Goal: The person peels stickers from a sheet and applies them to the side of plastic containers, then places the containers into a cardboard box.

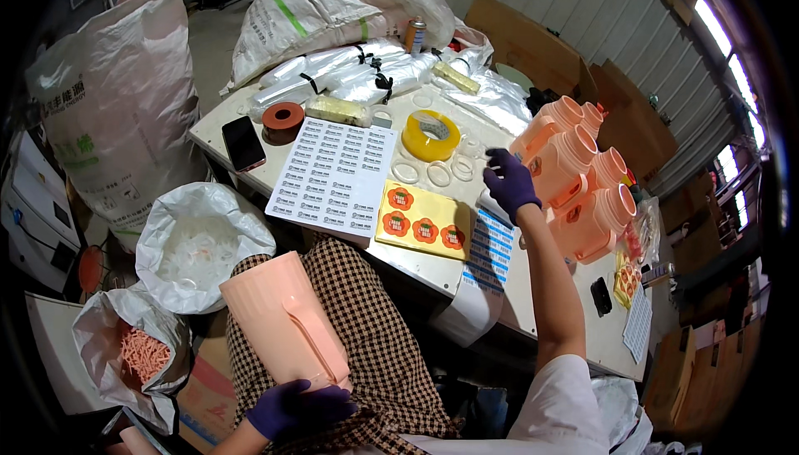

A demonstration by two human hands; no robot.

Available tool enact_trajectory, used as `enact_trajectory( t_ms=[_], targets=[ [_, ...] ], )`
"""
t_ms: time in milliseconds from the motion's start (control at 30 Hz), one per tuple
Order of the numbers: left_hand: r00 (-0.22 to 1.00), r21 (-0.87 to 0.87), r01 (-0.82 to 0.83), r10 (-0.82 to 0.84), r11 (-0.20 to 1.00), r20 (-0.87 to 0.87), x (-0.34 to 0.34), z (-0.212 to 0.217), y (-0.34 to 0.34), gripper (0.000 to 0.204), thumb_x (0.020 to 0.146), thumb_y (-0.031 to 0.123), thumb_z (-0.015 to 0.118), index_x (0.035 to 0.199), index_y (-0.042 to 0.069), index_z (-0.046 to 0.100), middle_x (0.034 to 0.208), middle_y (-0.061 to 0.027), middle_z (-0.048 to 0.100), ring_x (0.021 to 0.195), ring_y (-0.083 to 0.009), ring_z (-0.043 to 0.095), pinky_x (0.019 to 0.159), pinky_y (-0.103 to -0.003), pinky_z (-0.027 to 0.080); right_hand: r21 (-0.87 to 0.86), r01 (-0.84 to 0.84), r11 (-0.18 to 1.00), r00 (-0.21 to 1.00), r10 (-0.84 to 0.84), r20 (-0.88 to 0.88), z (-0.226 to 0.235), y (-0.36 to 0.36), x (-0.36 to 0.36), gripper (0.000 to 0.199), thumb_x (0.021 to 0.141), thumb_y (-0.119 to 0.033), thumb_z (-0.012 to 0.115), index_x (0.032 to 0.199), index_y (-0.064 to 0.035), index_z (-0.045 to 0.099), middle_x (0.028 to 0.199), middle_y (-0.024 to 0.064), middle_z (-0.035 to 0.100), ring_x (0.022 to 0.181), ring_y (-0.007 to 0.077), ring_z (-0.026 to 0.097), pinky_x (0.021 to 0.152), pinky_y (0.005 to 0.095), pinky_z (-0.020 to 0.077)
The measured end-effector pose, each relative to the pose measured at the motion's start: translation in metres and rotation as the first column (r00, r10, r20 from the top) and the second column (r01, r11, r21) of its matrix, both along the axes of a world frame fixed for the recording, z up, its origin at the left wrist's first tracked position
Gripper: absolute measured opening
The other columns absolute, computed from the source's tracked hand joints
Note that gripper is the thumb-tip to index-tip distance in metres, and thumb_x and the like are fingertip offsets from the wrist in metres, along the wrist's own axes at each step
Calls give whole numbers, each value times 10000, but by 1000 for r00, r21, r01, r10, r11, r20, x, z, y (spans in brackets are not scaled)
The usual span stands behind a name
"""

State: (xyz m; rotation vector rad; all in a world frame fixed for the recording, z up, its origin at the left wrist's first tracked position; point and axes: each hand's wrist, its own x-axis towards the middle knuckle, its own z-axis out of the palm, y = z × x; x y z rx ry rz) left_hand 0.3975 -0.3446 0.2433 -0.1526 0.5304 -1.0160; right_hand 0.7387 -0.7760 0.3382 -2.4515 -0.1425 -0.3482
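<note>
My left hand [295, 409], in a purple glove, grips the lower end of a peach plastic jug [283, 322] that rests tilted on my checked lap. My right hand [509, 180], also gloved in purple, is stretched out over the table with its fingers pinched near some clear plastic rings [439, 174]; whether it holds one I cannot tell. Just right of it stands a cluster of peach jugs [583, 180]. A yellow sheet of round orange stickers [423, 220] and a white sheet of small labels [334, 174] lie flat in front of me.
A roll of yellow tape [430, 135], a brown tape roll [283, 121], a black phone [243, 143] and bundled clear bags [341, 72] lie on the white table [516, 305]. Open sacks stand on the floor at left: one with white parts [196, 247], one with orange parts [141, 353]. Cardboard leans at right.
</note>
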Motion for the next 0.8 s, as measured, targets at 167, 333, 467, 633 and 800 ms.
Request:
enact_trajectory(
  t_ms=[167,333,467,633,800],
  targets=[
    [988,318,22,-70,948,141,-6,3,3,776,931,370,558,1472,-138,333,1556,-306,324,1490,-416,228,1247,-434,135,-536,79,840,915,-275,-297,-38,-16,-47,345,860,-298,624,1122,-82,684,1076,224,687,1003,393,665,917,460,521],
    [978,395,68,-139,916,153,4,20,-2,686,938,404,497,1418,-86,481,1532,-235,423,1485,-455,243,1253,-509,102,-484,153,861,962,-241,-125,-101,-62,-57,857,743,-251,653,1539,-194,340,1553,215,373,1205,397,591,1007,467,497],
    [980,438,69,-143,896,136,0,11,-2,691,946,423,477,1414,-85,485,1530,-235,425,1482,-462,245,1254,-506,101,-418,120,901,971,-194,-139,-96,-62,-62,856,763,-245,656,1547,-166,323,1532,213,405,1243,412,562,1028,453,484],
    [944,593,41,-226,804,242,-6,4,5,710,981,450,397,1449,-83,436,1562,-222,383,1481,-457,251,1252,-515,87,-109,37,993,982,-15,191,-87,-33,-129,367,849,-190,736,1188,-62,682,1220,182,657,1145,351,624,986,416,501],
    [-45,766,-410,-849,496,526,-8,-1,17,672,995,445,373,1474,-26,413,1578,-178,366,1478,-416,250,1229,-491,113,205,-4,979,997,-12,78,-114,-12,-196,456,757,-180,839,1171,-64,689,1127,150,684,1083,314,650,914,394,538]
  ],
)
